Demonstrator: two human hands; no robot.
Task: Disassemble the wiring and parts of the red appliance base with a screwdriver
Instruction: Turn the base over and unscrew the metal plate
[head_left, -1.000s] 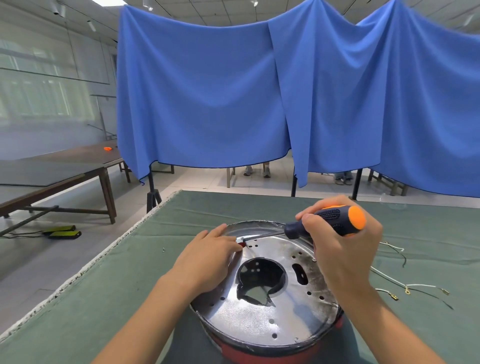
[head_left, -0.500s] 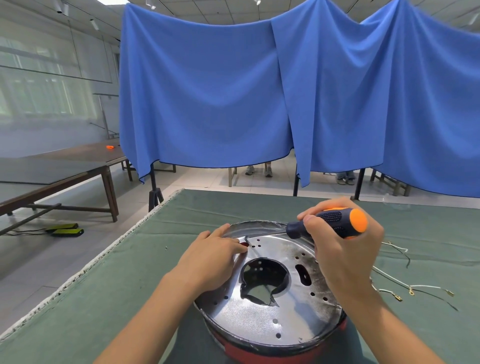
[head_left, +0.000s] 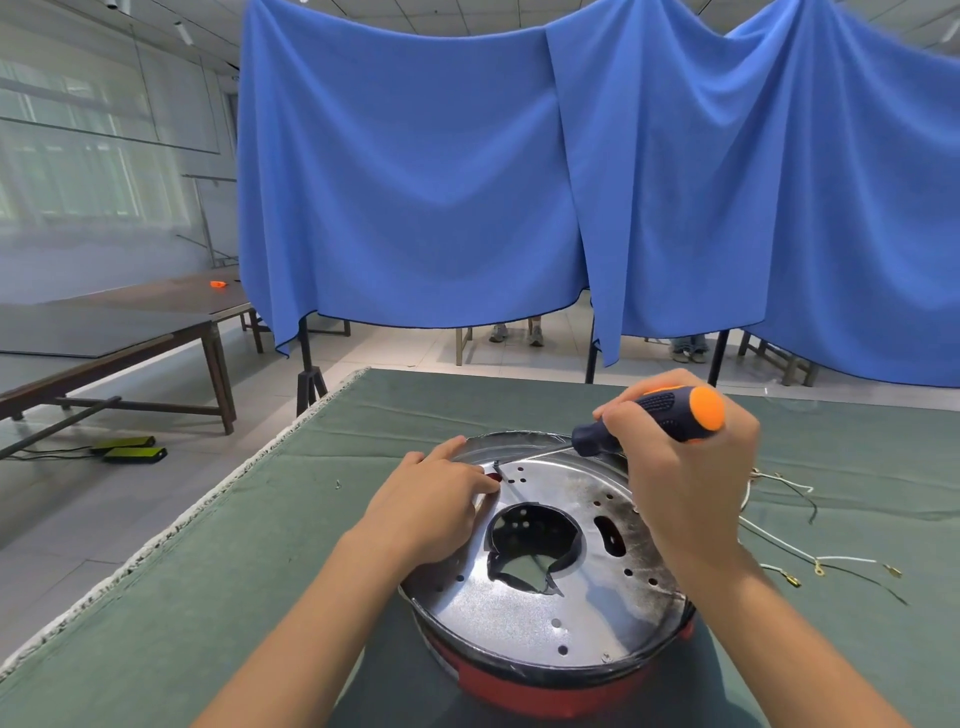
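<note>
I see the red appliance base (head_left: 561, 686) sitting near me on the green table cover, its red shell showing only along the near edge. A shiny round metal plate (head_left: 524, 618) covers its top, tilted slightly up toward the far side, dotted with small holes, with a large jagged opening in the middle and a smaller oval slot to the right of it. The screwdriver (head_left: 644, 418), dark handle with an orange end cap, lies nearly level over the far right rim, its thin shaft reaching left to a spot on the plate's far left part. Loose white wires (head_left: 810, 558) with metal terminals lie on the cover to the right of the base.
</note>
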